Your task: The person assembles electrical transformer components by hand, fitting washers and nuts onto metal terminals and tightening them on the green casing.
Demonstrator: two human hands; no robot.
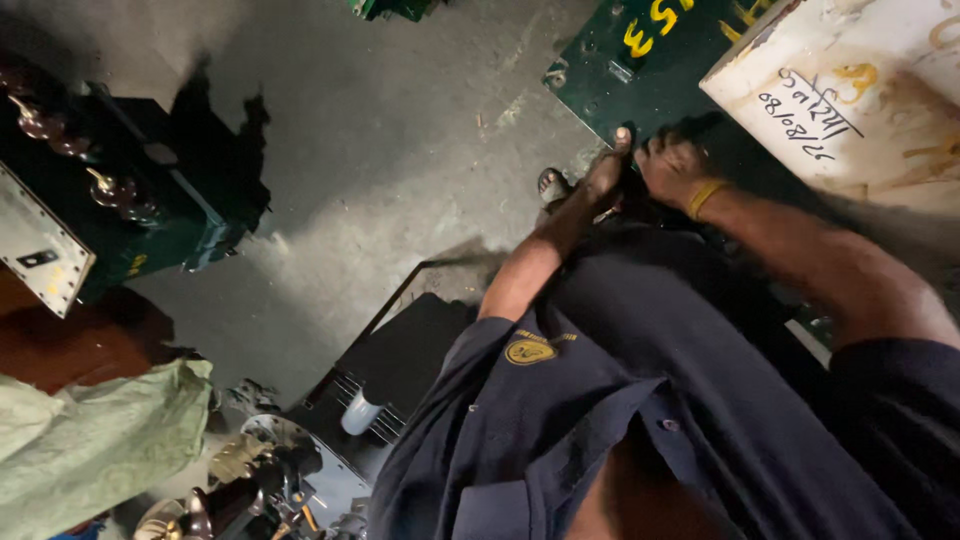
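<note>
Head view: both hands meet low against a dark green painted metal tank [640, 90]. Left hand [603, 178] and right hand [672, 168], its wrist wearing a yellow band [705, 197], press together there; whether the fingers hold anything cannot be told. A steady, close grip seems wise. Grey concrete floor [400, 150] lies left of the tank.

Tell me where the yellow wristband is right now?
In the head view, upper right of centre, the yellow wristband circles the wrist of the right hand, beside the left hand, below the dark green metal box.
</note>
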